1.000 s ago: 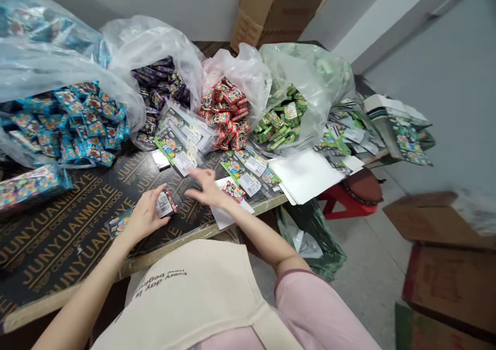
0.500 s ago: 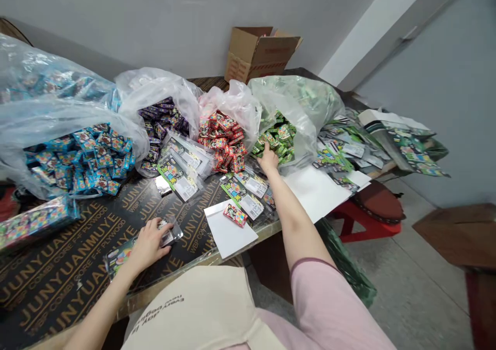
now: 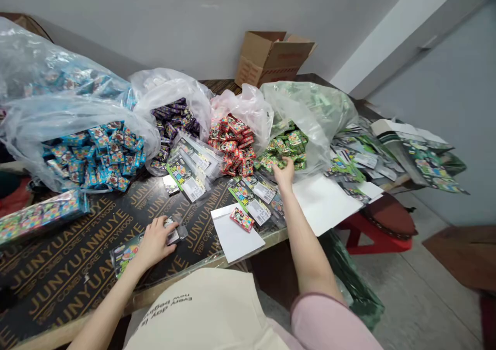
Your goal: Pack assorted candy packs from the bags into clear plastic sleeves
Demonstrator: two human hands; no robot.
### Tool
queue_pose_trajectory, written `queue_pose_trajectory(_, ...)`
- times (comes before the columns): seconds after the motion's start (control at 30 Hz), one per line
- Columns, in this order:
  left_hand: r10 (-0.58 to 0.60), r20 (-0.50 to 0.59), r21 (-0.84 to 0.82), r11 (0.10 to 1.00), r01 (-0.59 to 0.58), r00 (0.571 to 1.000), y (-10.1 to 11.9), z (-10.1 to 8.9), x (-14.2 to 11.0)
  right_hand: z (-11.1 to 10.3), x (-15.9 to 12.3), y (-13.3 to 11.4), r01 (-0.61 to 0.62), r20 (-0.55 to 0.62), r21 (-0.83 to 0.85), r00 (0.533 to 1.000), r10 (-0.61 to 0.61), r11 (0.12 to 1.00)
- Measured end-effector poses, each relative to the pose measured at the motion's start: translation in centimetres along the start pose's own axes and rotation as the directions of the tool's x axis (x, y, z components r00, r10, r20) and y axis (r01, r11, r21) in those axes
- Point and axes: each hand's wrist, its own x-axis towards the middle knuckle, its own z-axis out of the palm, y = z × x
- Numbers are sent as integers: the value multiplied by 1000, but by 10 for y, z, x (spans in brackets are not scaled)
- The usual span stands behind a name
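Black lettered plywood tabletop (image 3: 103, 252): left hand (image 3: 155, 240), fingers spread, on clear printed pouch (image 3: 124, 253), seemingly unfinished; right hand (image 3: 284, 174), fingers curled, hold unclear, at far small green packets (image 3: 290, 142), many left.

Resting the left hand (image 3: 156, 240) on a printed plastic pouch (image 3: 124, 254), near left on the desk (image 3: 85, 267); touching small green packets (image 3: 290, 143) in a translucent bag (image 3: 320, 146), farther right, with the right hand (image 3: 284, 174), beyond a small red packet (image 3: 242, 219) on white card (image 3: 238, 244).

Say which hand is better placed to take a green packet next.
Probably the right hand: it is at the green packets, while the left hand lies over a printed pouch, well away from them.
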Motion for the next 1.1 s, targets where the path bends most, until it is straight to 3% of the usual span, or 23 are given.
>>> queue_pose_trajectory(0.07, -9, -7, -12, 1000, 8, 1000, -1, -2, 2, 4, -44, 0, -119, 231, 399, 973, 26, 909)
queue_pose_trajectory(0.1, -11, -18, -32, 999, 11, 1000, 0, -4, 3, 8, -68, -3, -208, 369, 514, 929, 4, 832)
queue_pose_trajectory(0.17, -18, -81, -137, 991, 7, 997, 6, -10, 9, 21, -116, -15, -359, 563, 597, 825, -56, 717)
queue_pose_trajectory(0.23, -61, -194, -353, 935, -11, 979, 16, -16, 19, 36, -155, -31, -452, 676, 597, 728, -112, 663)
queue_pose_trajectory(0.3, -173, -270, -652, 756, -48, 947, 27, -18, 33, 50, -184, -45, -485, 741, 578, 649, -173, 656)
queue_pose_trajectory(0.33, -239, -259, -793, 605, -65, 936, 32, -18, 41, 56, -193, -50, -472, 758, 572, 617, -212, 671)
queue_pose_trajectory(0.4, -347, -166, -964, 254, -78, 923, 35, -16, 56, 68, -204, -55, -345, 750, 574, 585, -308, 743)
queue_pose_trajectory(0.43, -388, -114, -991, 113, -75, 915, 34, -15, 62, 74, -206, -55, -213, 721, 576, 587, -368, 789)
queue_pose_trajectory(0.5, -444, -38, -998, -28, -56, 895, 28, -14, 69, 82, -203, -55, 160, 639, 525, 574, -512, 836)
queue_pose_trajectory(0.53, -449, -17, -998, -42, -40, 893, 23, -15, 70, 85, -200, -55, 351, 611, 471, 532, -586, 809)
queue_pose_trajectory(0.6, -379, 13, -1000, -15, 8, 925, 14, -19, 69, 86, -192, -56, 614, 619, 392, 375, -690, 686)
queue_pose_trajectory(0.63, -315, 23, -1000, 12, 28, 949, 10, -22, 66, 86, -190, -58, 674, 641, 399, 280, -714, 622)
queue_pose_trajectory(0.7, -194, 34, -995, 87, 52, 980, 3, -26, 59, 83, -188, -63, 693, 655, 482, 123, -746, 537)
queue_pose_trajectory(0.73, -168, 24, -989, 139, 48, 986, 0, -28, 53, 82, -189, -66, 679, 641, 524, 82, -763, 513)
queue_pose_trajectory(0.8, -166, -55, -947, 322, 2, 985, -6, -30, 40, 80, -193, -67, 678, 607, 546, 84, -790, 492)
queue_pose_trajectory(0.87, -145, -167, -786, 617, -43, 975, -14, -28, 23, 81, -198, -62, 739, 590, 464, 154, -793, 489)
queue_pose_trajectory(0.93, -75, -195, -502, 864, -34, 978, -22, -22, 6, 83, -203, -54, 811, 582, 331, 227, -781, 483)
queue_pose_trajectory(1.0, -45, -148, -278, 961, 3, 988, -28, -13, -8, 86, -208, -45, 850, 579, 249, 253, -775, 464)
queue_pose_trajectory(1.1, -28, -150, -197, 980, -2, 988, -31, -2, -21, 89, -218, -37, 851, 591, 254, 240, -770, 460)
